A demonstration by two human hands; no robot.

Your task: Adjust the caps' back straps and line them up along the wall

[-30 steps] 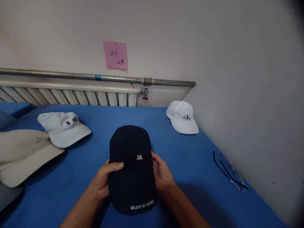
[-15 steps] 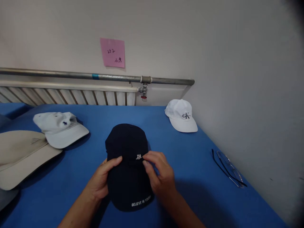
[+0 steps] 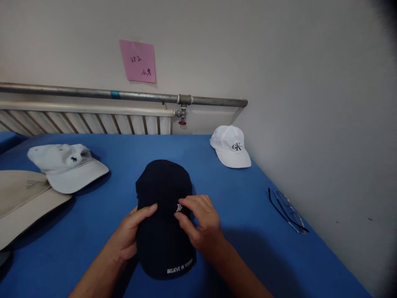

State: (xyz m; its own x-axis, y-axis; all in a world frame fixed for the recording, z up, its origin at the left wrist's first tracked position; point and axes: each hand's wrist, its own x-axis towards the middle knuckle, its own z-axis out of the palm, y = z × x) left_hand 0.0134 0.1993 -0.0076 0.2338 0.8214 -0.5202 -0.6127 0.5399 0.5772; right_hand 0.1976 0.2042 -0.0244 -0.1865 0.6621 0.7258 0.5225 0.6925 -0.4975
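A dark navy baseball cap [image 3: 164,182] is held over the blue surface, its brim toward me with white lettering along the edge. My left hand [image 3: 132,227] grips the cap's left side, thumb on top and the other fingers hidden underneath. On the cap's front, the thumb and index finger of my right hand [image 3: 201,223] pinch at the small white emblem [image 3: 179,207], partly covering it.
To the left lie a pale cap [image 3: 71,167] and a beige cap [image 3: 27,203]. A white cap [image 3: 231,147] sits at the back right, with eyeglasses [image 3: 287,211] nearer, along the wall. Pipes [image 3: 139,96] and a radiator [image 3: 120,124] run behind.
My right hand's fingertips have moved left from beside the emblem onto it, now above and below it. The view has shifted slightly to the right.
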